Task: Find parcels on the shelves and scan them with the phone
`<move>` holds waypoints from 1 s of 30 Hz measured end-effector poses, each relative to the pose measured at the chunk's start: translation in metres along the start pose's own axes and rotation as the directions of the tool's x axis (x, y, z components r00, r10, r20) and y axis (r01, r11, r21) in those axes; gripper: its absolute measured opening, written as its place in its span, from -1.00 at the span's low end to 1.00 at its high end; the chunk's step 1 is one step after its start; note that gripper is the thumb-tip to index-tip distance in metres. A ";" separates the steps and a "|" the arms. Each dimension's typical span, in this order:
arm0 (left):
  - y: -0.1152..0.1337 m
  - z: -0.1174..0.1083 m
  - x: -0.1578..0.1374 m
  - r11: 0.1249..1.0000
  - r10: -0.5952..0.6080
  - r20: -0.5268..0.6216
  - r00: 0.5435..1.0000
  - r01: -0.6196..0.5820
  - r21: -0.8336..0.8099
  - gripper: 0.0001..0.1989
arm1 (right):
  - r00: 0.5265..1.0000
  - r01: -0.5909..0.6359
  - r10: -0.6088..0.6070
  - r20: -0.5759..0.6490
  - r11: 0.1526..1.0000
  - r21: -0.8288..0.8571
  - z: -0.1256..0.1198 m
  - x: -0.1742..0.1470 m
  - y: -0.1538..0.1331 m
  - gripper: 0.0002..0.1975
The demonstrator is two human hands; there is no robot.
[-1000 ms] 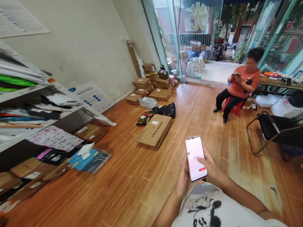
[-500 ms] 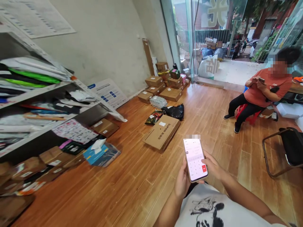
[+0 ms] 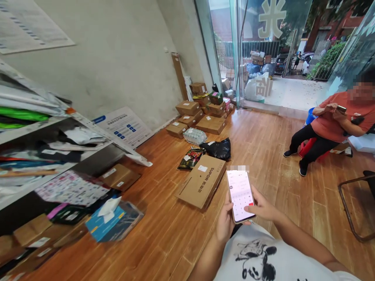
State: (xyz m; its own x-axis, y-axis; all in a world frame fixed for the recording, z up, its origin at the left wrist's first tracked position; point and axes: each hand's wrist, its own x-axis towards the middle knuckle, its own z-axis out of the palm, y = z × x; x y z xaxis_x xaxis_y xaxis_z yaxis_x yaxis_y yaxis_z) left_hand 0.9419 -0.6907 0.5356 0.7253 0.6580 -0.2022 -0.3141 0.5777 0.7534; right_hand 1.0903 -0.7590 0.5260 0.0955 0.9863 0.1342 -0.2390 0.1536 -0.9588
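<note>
A smartphone [image 3: 239, 193] is held upright in front of my white printed T-shirt [image 3: 259, 257], its lit screen showing a number keypad with a red key. My left hand [image 3: 225, 220] wraps round its left side, with the thumb along the edge. On the other side, my right hand [image 3: 263, 207] grips the phone too, and its thumb lies over the lower right of the keypad. The fingers behind the phone are mostly hidden. Beyond the phone, a flat SUPOR carton [image 3: 202, 181] lies on the wooden floor.
Shelves [image 3: 96, 150] with parcels stand at left, a blue tissue box [image 3: 107, 220] below them. Cartons [image 3: 212, 124] and a black bag [image 3: 218, 149] lie ahead near the glass door [image 3: 238, 58]. At right a person [image 3: 336, 117] sits holding a phone, near a chair [image 3: 351, 207].
My right thumb has shifted left and down across the keypad. The view has moved closer to the carton, and the shelves have slid leftward. The seated person appears further right.
</note>
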 end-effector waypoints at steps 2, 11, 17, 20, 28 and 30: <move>0.024 -0.009 0.017 1.000 -0.018 0.023 1.000 0.017 0.012 -0.22 | 1.000 -0.006 0.006 -0.018 1.000 0.015 0.004 0.029 0.001 -0.48; 0.078 -0.047 0.094 0.990 -0.134 0.196 0.971 0.140 -0.019 0.04 | 0.996 -0.051 0.057 -0.075 0.995 0.085 -0.018 0.123 0.007 -0.41; 0.076 -0.056 0.175 0.995 -0.100 0.100 0.990 0.099 0.012 0.18 | 0.987 -0.077 0.092 -0.129 0.990 0.117 -0.063 0.187 0.001 -0.49; 0.081 -0.047 0.225 0.997 -0.077 0.067 0.995 0.077 0.013 0.16 | 0.983 -0.105 0.124 -0.139 0.985 0.134 -0.095 0.228 -0.003 -0.51; 0.109 0.000 0.361 0.987 -0.106 0.076 0.991 0.114 -0.113 0.10 | 0.976 -0.216 0.218 -0.011 0.972 0.096 -0.214 0.346 -0.022 -0.65; 0.111 0.010 0.391 0.986 -0.091 0.071 0.993 0.100 -0.133 0.08 | 0.968 -0.245 0.240 0.066 0.966 0.086 -0.245 0.371 -0.027 -0.56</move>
State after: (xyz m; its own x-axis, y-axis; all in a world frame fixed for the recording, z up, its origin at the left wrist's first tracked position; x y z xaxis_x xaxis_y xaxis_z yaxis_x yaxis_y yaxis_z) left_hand 1.1970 -0.3737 0.5465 0.7925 0.5668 -0.2249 -0.3186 0.6994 0.6398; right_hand 1.3686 -0.4117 0.5407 -0.0286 0.9961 -0.0837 -0.3370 -0.0885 -0.9373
